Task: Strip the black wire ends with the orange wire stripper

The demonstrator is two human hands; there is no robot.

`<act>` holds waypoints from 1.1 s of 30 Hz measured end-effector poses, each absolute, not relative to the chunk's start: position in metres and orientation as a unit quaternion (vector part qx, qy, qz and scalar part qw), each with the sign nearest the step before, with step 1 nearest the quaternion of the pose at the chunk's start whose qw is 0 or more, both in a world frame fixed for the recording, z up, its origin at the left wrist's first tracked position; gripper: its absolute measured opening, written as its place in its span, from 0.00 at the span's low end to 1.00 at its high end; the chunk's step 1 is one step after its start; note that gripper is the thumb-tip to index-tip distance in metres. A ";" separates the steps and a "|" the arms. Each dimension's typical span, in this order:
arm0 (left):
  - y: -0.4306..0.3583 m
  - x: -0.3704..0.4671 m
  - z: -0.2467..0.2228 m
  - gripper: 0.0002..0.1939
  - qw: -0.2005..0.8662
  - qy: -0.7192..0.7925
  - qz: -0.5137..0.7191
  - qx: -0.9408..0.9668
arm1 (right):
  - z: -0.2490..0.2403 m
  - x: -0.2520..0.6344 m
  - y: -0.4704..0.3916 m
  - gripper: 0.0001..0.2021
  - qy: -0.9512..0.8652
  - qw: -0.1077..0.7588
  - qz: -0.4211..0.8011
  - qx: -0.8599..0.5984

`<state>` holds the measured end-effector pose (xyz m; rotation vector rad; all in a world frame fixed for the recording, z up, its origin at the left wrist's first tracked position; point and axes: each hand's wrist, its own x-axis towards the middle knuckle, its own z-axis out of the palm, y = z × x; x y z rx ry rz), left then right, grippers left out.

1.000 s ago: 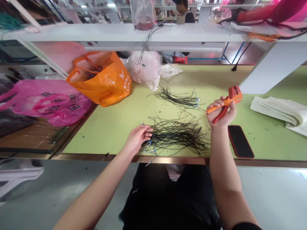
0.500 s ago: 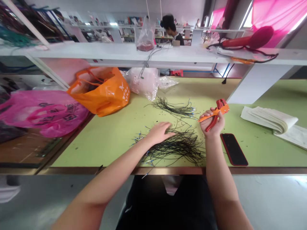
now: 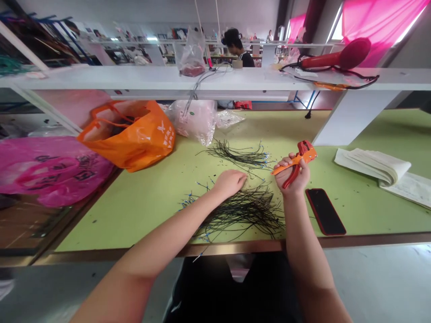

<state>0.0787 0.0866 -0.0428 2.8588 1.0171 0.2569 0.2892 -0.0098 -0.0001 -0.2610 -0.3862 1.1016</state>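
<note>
- The heap of thin black wires with blue-tipped ends (image 3: pixel 242 208) lies on the light green worktable (image 3: pixel 141 197), close to its near edge and straight in front of the seated person; it looks spread loose so that single strands can be picked out.
- The left hand (image 3: pixel 230 182) rests palm down on the far side of that heap, fingers curled onto the strands. Whether it pinches one wire or only presses on them I cannot tell.
- The right hand (image 3: pixel 291 175) is just right of the heap, raised off the table, its fingers wrapped tight around the orange-and-red hand stripping tool (image 3: pixel 298 157), head pointing up and away, apparently kept ready while the other hand sorts.
- A second, smaller bundle of black wires (image 3: pixel 240 154) lies beyond the heap, set apart from it, perhaps as a separate lot.
- A dark phone in a red case (image 3: pixel 325 211) lies flat to the right of the heap, near the holding wrist.
- Far left of the heap slumps an orange plastic bag (image 3: pixel 134 137) with white print too small to read, and beyond it a pink bag (image 3: pixel 50 168) with dark characters, also illegible.
- A stack of folded white sheets (image 3: pixel 377 166) sits far right of the heap.
</note>
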 end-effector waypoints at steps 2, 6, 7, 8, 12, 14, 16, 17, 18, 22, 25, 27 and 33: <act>0.110 0.096 -0.043 0.18 0.027 0.323 0.067 0.944 | -0.001 0.289 -0.009 0.08 -0.179 0.826 0.521 -0.122; 0.137 0.130 -0.046 0.10 -0.008 0.243 0.027 0.970 | 0.000 0.290 -0.009 0.05 -0.160 0.831 0.516 -0.132; 0.139 0.137 -0.046 0.09 -0.016 0.217 0.022 0.976 | 0.001 0.290 -0.009 0.05 -0.155 0.833 0.514 -0.134; 0.139 0.142 -0.047 0.08 -0.022 0.191 0.018 0.981 | 0.002 0.290 -0.009 0.04 -0.151 0.834 0.514 -0.135; 0.134 0.157 -0.053 0.10 -0.031 0.121 0.017 0.992 | 0.003 0.289 -0.009 0.06 -0.154 0.830 0.520 -0.133; 0.133 0.161 -0.056 0.10 -0.026 0.113 0.028 0.993 | 0.003 0.287 -0.009 0.06 -0.159 0.828 0.520 -0.137; 0.133 0.165 -0.056 0.09 -0.017 0.124 0.050 0.991 | 0.003 0.286 -0.009 0.06 -0.164 0.826 0.520 -0.142; 0.135 0.167 -0.054 0.09 -0.010 0.138 0.066 0.988 | 0.002 0.286 -0.009 0.06 -0.165 0.825 0.521 -0.143; 0.136 0.168 -0.051 0.08 -0.004 0.157 0.085 0.984 | 0.002 0.286 -0.009 0.06 -0.165 0.825 0.521 -0.144; 0.151 0.173 -0.017 0.12 0.017 0.277 0.192 0.941 | -0.001 0.287 -0.007 0.07 -0.168 0.822 0.522 -0.152; 0.165 0.164 0.029 0.15 0.069 0.347 0.348 0.868 | -0.004 0.285 -0.004 0.08 -0.164 0.822 0.525 -0.150; 0.169 0.150 0.063 0.08 0.245 0.334 0.564 0.714 | -0.008 0.279 -0.002 0.08 -0.165 0.817 0.530 -0.155; 0.120 0.079 0.102 0.10 0.449 0.287 0.730 0.428 | -0.014 0.254 0.002 0.12 -0.208 0.774 0.565 -0.196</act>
